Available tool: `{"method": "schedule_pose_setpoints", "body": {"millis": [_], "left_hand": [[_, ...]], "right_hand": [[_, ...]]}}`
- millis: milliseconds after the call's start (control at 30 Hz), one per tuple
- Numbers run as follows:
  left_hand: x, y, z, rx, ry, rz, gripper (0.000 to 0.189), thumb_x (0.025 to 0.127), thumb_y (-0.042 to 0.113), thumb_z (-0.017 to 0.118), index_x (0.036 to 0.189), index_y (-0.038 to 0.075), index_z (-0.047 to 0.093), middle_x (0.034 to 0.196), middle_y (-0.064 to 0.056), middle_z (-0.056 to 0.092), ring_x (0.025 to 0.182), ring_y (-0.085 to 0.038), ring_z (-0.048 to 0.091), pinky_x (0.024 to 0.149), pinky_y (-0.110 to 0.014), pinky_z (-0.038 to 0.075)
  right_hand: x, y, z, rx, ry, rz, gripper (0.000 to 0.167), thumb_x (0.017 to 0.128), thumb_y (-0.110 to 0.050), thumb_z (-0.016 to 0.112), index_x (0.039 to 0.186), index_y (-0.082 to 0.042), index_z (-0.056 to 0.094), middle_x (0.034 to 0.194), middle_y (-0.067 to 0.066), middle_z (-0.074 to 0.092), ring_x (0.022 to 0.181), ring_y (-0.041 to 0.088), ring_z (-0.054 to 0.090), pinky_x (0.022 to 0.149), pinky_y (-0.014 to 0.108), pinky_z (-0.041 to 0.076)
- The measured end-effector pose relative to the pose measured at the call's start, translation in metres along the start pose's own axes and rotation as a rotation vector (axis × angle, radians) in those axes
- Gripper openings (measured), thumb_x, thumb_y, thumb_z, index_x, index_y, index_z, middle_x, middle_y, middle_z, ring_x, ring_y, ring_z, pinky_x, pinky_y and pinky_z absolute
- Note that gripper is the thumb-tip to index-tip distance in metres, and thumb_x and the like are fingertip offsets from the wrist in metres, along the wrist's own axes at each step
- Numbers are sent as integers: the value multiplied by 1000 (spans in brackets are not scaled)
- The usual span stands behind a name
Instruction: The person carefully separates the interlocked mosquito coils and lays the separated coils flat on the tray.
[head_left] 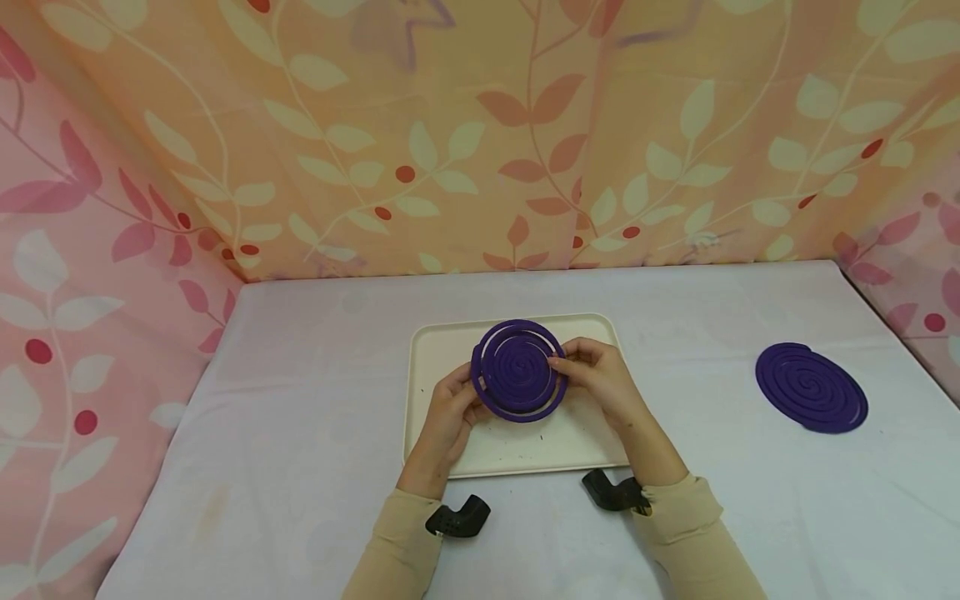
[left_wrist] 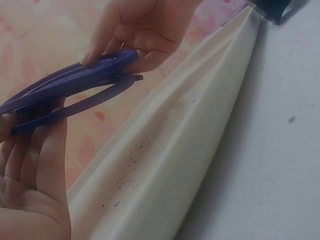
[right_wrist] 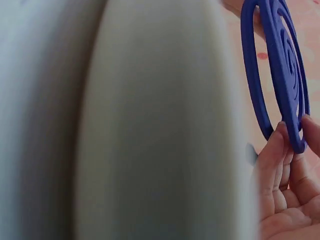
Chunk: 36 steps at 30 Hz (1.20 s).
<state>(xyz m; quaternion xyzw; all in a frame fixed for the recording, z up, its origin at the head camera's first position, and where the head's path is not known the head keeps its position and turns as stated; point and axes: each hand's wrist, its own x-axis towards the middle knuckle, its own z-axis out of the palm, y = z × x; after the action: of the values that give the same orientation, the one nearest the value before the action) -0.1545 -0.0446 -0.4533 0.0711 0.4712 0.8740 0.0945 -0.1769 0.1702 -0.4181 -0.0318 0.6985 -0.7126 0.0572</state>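
Observation:
A purple mosquito coil (head_left: 521, 367) is held up over a cream tray (head_left: 431, 342), its spiral facing the head camera. Its outer ring stands apart from the inner turns, with gaps between them. My left hand (head_left: 448, 417) grips the coil's left edge; part of that hand is behind it. At the opposite edge my right hand (head_left: 603, 383) pinches the coil between thumb and fingers. Seen edge-on in the right wrist view, the coil (right_wrist: 277, 60) has strands spread apart. The left wrist view also shows separated strands of the coil (left_wrist: 100, 72).
A second purple mosquito coil (head_left: 812, 388) lies flat on the white-covered table (head_left: 300, 400) at the right. Dark crumbs (left_wrist: 132, 161) are scattered in the tray. Patterned curtains (head_left: 450, 125) enclose the back and sides. Black wrist devices (head_left: 459, 517) sit at both cuffs.

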Motion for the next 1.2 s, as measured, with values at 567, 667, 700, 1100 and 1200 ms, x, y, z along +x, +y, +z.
{"method": "schedule_pose_setpoints", "body": {"millis": [567, 667, 700, 1100, 1200], "left_hand": [[0, -1, -2, 85, -38, -47, 25, 94, 0, 47, 116, -10, 54, 81, 0, 70, 63, -7, 63, 58, -22, 54], [0, -1, -2, 73, -33, -60, 21, 94, 0, 47, 111, -2, 59, 80, 1, 69, 63, -6, 62, 58, -20, 53], [0, -1, -2, 68, -35, -64, 21, 94, -1, 46, 109, 1, 61, 81, 1, 69, 63, -6, 62, 58, -20, 53], [0, 0, -3, -9, -91, -95, 28, 96, 2, 44, 97, 14, 69, 84, 0, 70, 68, -9, 65, 61, -26, 56], [0, 0, -3, -13, -77, -95, 29, 97, 1, 42, 95, 13, 68, 81, 0, 70, 66, -9, 65, 59, -25, 56]], "right_hand": [[-1, -2, -4, -68, -39, 2, 26, 82, 2, 68, 100, 18, 56, 77, -4, 63, 67, 6, 57, 61, 20, 52], [0, -1, -4, -74, -41, -3, 22, 82, 3, 67, 96, 17, 58, 75, -4, 63, 66, 6, 57, 60, 20, 51], [0, -1, -4, -74, -39, -2, 21, 82, 3, 67, 96, 16, 58, 74, -4, 63, 66, 6, 57, 60, 19, 51], [-1, -3, -3, -98, -35, -8, 23, 81, 5, 68, 96, 18, 58, 72, -5, 64, 62, 4, 56, 58, 18, 50], [-1, -4, -4, -109, -66, -22, 23, 81, 4, 69, 95, 18, 57, 72, -3, 63, 61, 5, 56, 57, 18, 49]]}}
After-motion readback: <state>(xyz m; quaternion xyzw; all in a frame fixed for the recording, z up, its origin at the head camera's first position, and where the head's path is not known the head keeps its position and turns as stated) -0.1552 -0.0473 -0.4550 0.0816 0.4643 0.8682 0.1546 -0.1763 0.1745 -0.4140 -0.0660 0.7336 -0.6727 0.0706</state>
